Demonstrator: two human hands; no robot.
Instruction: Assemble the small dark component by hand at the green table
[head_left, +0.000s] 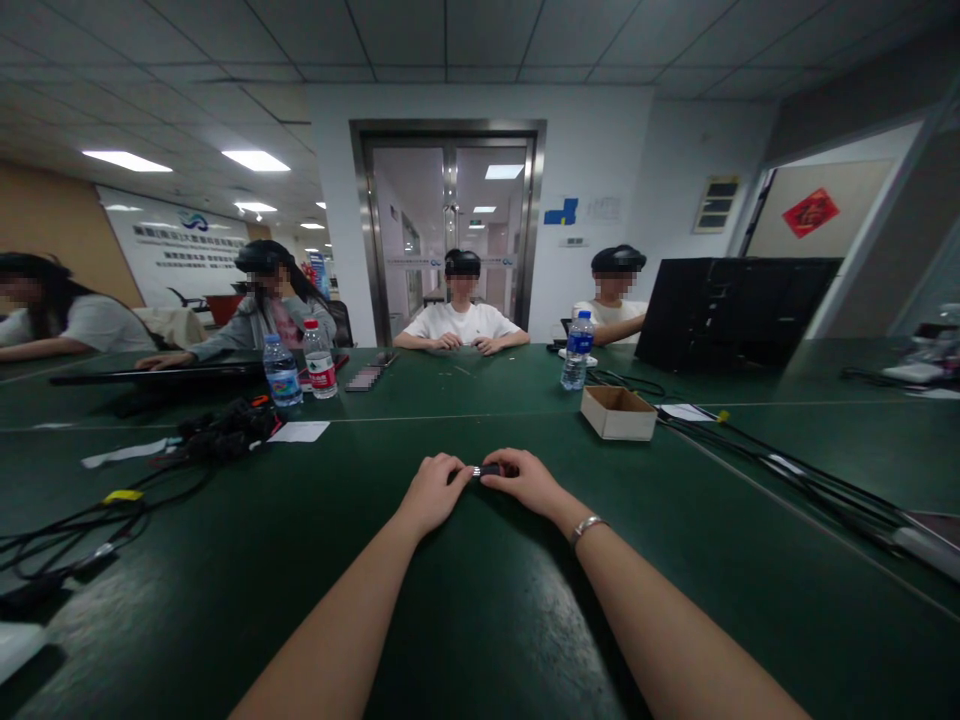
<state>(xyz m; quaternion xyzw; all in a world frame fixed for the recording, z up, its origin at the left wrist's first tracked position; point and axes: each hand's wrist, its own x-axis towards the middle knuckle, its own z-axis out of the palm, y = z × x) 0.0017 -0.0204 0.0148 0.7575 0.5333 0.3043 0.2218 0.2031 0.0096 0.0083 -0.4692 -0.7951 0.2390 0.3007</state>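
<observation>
Just above the green tabletop, or resting on it, is a small dark stick (491, 469) with a shiny silver end, rather like a USB stick; its exact kind is too small to tell. My right hand (531, 482) pinches the dark body between thumb and fingers. From the other side my left hand (436, 490) has its thumb and fingertips closed at the silver end. The fingers hide both ends of the stick. A metal bracelet (588, 530) is on my right wrist.
An open cardboard box (619, 414) and a water bottle (577, 350) stand ahead right, near black cables (795, 480) and a monitor (735, 312). Ahead left are two bottles, a black cable bundle (225, 430) and paper (300, 431). Several people in headsets sit around the table (480, 620).
</observation>
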